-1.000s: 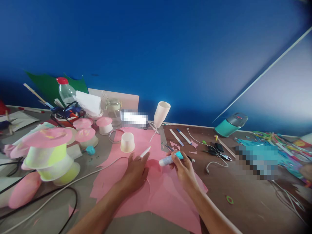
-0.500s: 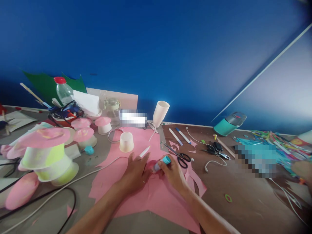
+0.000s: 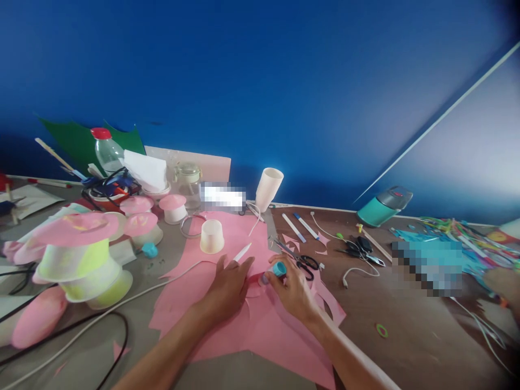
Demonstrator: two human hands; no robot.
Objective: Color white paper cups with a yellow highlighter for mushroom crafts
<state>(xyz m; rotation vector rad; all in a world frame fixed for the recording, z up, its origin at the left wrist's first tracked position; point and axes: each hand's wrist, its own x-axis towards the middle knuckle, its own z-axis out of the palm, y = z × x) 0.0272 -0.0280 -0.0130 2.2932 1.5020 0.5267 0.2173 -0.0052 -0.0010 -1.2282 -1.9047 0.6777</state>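
The left hand [image 3: 227,285] lies open on the pink paper [image 3: 284,345], probably to steady it, near a white marker [image 3: 242,253]. The right hand [image 3: 297,295] grips the glue stick [image 3: 278,269] tilted above the paper — seemingly for better control.

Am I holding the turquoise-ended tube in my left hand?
No, the tube is gripped in the right hand, while the left hand rests on the pink paper.

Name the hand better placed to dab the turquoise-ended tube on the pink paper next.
Right, likely: the right hand grips the tube over the paper; the left hand has a white pen at its fingers.
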